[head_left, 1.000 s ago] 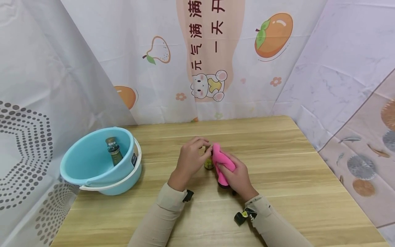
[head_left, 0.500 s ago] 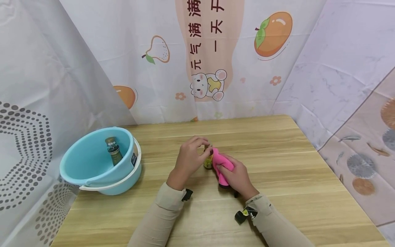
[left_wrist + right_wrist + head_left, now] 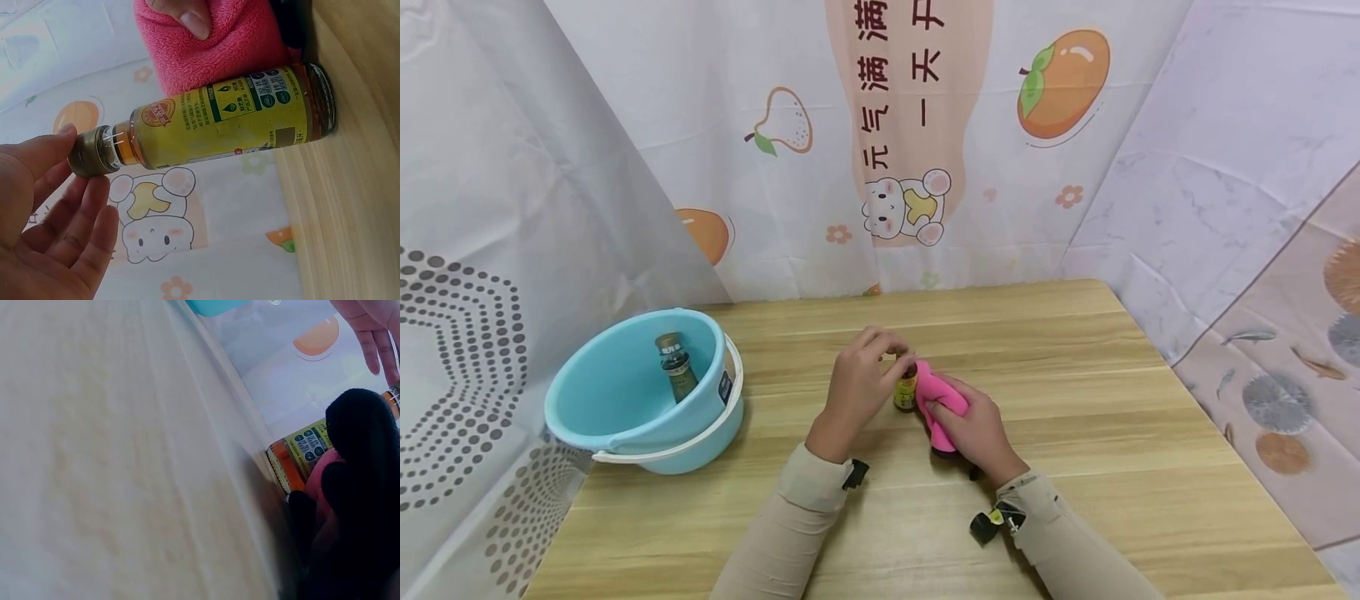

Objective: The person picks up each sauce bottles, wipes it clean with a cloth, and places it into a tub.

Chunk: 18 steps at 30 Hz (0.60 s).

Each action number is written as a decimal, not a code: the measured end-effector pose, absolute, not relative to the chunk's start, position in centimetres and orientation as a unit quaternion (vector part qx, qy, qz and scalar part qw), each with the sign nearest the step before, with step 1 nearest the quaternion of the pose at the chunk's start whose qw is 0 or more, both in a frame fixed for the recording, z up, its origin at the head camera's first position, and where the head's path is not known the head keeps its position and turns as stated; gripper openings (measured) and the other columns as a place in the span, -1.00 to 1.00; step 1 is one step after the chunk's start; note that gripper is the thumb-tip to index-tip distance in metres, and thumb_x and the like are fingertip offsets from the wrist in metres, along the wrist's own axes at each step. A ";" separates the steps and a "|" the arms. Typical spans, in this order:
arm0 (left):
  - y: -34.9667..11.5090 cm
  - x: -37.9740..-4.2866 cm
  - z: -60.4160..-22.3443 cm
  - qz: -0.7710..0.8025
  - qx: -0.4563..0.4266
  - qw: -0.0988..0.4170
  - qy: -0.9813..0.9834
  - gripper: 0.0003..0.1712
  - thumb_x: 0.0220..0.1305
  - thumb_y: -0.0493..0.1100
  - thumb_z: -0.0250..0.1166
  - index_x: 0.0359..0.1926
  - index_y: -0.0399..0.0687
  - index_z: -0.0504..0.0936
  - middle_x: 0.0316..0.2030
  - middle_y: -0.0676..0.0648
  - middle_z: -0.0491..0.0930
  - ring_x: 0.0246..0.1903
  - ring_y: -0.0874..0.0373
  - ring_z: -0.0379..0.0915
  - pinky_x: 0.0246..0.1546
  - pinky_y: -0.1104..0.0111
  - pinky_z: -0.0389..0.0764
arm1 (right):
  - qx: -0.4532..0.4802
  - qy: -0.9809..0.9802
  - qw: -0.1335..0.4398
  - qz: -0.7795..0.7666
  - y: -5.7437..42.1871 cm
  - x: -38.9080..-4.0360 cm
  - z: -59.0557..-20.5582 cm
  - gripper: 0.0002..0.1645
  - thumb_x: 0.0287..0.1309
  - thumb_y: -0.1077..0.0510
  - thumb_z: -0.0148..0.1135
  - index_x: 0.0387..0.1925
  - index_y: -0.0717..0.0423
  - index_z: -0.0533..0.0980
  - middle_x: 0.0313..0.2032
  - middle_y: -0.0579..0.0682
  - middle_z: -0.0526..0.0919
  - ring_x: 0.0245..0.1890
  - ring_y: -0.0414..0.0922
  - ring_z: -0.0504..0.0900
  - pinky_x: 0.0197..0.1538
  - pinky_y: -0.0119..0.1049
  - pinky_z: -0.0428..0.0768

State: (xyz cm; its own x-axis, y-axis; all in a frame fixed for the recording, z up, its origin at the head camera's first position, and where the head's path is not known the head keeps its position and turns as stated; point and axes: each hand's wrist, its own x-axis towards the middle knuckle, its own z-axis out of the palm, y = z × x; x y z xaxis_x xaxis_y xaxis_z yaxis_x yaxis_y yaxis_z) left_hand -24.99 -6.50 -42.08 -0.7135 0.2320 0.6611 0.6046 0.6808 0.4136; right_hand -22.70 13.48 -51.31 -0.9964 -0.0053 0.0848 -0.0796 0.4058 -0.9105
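Note:
A small glass bottle [image 3: 906, 391] with a yellow label and amber liquid stands upright on the table. My left hand [image 3: 859, 377] pinches its gold-brown cap [image 3: 91, 152] between thumb and fingers, as the left wrist view shows. To the right, my right hand [image 3: 976, 427] grips a bunched pink cloth [image 3: 936, 400], whose side lies right against the bottle's label. A dark rounded edge [image 3: 945, 453] shows below the cloth, its kind hidden. In the right wrist view a blurred black shape [image 3: 365, 425] covers most of the cloth and part of the bottle.
At the left end of the wooden table [image 3: 1075, 367] stands a light blue bucket [image 3: 700, 446] with a white handle. A bottle [image 3: 677, 371] with a gold cap leans inside it. A printed curtain [image 3: 820, 50] hangs behind the table's far edge.
The cloth's top has come down along the bottle's side with my right hand, baring more of the label. My left hand has stayed at the cap, shifting only slightly.

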 end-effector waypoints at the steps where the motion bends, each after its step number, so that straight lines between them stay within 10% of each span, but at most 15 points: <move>1: -6.5 -25.0 -42.1 -0.320 -0.240 0.291 -0.869 -0.86 0.25 -0.12 0.53 -0.25 -0.05 0.76 -0.26 0.02 0.69 -0.25 0.18 0.66 -0.22 0.32 0.70 | 0.025 -0.836 0.036 0.547 13.5 -22.7 -51.3 -0.48 0.20 0.00 0.47 0.21 -0.34 0.64 -0.02 -0.10 0.77 -0.30 -0.10 0.68 -0.29 -0.23 0.67; 18: -6.7 -25.3 -42.4 -0.336 -0.275 0.288 -0.854 -0.91 0.31 -0.17 0.47 -0.22 -0.08 0.76 -0.20 0.02 0.73 -0.19 0.21 0.69 -0.17 0.38 0.72 | 0.081 -0.770 0.104 0.624 13.5 -22.4 -51.1 -0.42 0.19 0.12 0.53 0.24 -0.26 0.63 0.14 -0.05 0.71 -0.10 -0.12 0.68 -0.13 -0.32 0.71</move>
State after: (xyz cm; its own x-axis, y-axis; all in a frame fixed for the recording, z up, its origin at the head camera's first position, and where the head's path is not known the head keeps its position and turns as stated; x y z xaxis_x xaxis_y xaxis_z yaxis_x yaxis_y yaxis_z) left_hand -25.33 -6.73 -42.40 -0.6833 0.2756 0.6761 0.6625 0.6234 0.4154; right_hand -22.40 13.51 -51.07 -0.9654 0.0058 0.2607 -0.2539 0.2080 -0.9446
